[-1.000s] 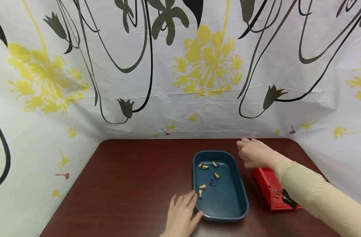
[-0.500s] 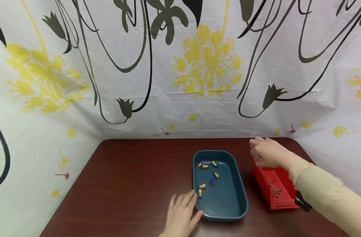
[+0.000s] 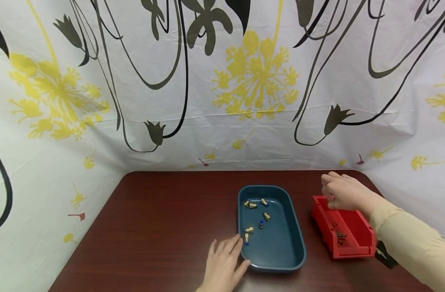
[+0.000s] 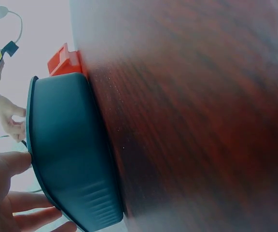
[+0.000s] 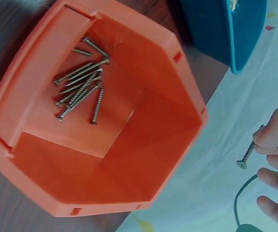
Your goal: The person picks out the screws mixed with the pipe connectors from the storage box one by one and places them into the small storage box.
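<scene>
My right hand (image 3: 344, 191) is above the far end of a red plastic bin (image 3: 354, 251) on the right of the table. Between its thumb and fingers it pinches one metal screw (image 5: 247, 154), head pointing out, in the right wrist view. More loose screws (image 5: 83, 92) lie in a pile inside the bin. My left hand (image 3: 223, 265) rests on the near left rim of a teal tray (image 3: 277, 255), fingers spread and fairly straight, as the left wrist view also shows. Several small brass fittings (image 3: 267, 216) with blue ends lie scattered in the tray.
The dark red-brown wooden table (image 3: 164, 227) extends left of the tray. A white patterned cloth (image 3: 222, 138) hangs behind it. The tray and bin stand side by side with a narrow gap between them.
My right hand has moved right, from beside the tray's far right corner to above the bin. More of the bin's inside shows now. My left hand and the tray have stayed put.
</scene>
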`<state>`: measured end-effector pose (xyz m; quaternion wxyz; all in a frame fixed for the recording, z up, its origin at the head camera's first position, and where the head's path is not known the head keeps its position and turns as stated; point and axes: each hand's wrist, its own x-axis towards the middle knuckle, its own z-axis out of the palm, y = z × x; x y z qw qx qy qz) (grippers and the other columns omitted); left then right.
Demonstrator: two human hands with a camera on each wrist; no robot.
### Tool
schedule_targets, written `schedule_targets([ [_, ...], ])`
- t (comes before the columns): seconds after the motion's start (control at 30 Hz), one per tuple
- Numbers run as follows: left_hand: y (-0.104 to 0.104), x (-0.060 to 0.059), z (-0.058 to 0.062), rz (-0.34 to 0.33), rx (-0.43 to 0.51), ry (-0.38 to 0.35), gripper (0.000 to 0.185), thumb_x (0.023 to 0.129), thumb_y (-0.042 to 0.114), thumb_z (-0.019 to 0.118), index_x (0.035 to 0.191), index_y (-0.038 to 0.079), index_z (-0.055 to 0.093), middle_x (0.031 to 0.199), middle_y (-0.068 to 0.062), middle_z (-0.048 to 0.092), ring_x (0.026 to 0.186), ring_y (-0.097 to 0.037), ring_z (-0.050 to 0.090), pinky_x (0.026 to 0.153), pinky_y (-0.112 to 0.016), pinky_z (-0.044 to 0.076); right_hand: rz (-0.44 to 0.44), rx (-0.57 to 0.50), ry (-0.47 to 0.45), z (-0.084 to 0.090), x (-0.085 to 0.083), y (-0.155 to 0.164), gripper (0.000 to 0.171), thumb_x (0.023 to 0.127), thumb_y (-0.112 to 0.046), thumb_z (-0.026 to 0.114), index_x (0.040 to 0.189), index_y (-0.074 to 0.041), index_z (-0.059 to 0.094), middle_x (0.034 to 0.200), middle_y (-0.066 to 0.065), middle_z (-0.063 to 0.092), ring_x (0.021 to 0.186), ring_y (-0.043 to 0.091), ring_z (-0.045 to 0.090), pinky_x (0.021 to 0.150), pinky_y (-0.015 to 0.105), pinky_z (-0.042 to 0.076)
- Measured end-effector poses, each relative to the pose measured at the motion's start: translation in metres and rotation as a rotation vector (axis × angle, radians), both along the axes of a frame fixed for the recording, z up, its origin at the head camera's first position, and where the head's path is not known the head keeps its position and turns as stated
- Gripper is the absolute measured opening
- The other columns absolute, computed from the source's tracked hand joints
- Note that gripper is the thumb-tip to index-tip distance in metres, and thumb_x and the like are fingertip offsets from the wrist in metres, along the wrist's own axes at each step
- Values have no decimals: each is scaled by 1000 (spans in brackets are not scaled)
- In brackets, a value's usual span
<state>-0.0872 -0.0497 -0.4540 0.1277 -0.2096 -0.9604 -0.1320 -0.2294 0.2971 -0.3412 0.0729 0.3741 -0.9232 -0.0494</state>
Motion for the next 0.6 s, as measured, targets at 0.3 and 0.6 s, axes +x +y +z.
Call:
schedule_targets([
  [0.3, 0, 0, 0, -1, -8, 15, 50, 82, 44, 56, 118, 10, 57, 122, -1, 49, 105, -20, 47, 85, -55, 33, -26, -35, -9, -14, 5, 15, 33, 56, -14, 73, 51, -28, 43, 73, -10, 39, 73, 15, 40, 50, 26, 32],
  [0.6, 0, 0, -1, -3, -10, 29, 50, 82, 44, 55, 118, 10, 57, 122, -1, 49, 105, -20, 47, 84, -55, 33, -74, -46, -68, -30, 8, 27, 35, 59, -17, 76, 52, -25, 43, 71, -9, 36, 69, 14, 37, 49, 26, 30],
])
